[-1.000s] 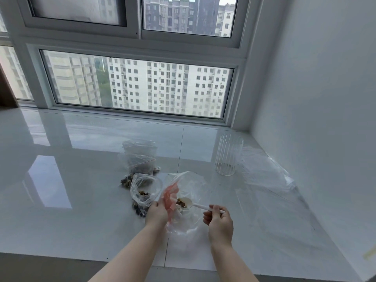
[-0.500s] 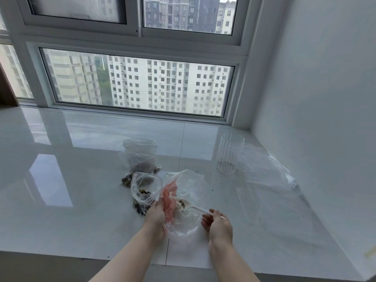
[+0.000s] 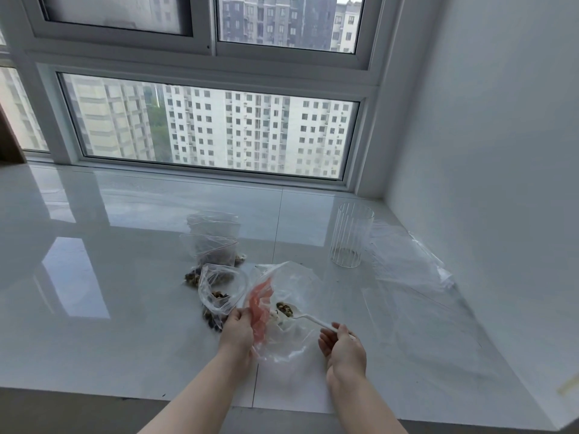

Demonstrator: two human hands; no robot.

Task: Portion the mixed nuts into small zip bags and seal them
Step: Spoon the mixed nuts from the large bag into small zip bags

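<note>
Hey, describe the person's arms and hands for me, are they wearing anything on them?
Both forearms are bare up to the frame edge: no sleeves show. The left hand and right hand wear no gloves, and no watch, bracelet or ring is visible.

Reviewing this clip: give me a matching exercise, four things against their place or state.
Things:
1. white spoon
2. ribbed glass
3. big clear bag
4. flat plastic sheet

States:
A. stands upright, nearly empty
B. held open by the left hand
C. carries nuts, held by the right hand
D. lies by the wall

Pairs: 1-C, 2-A, 3-B, 4-D
</note>
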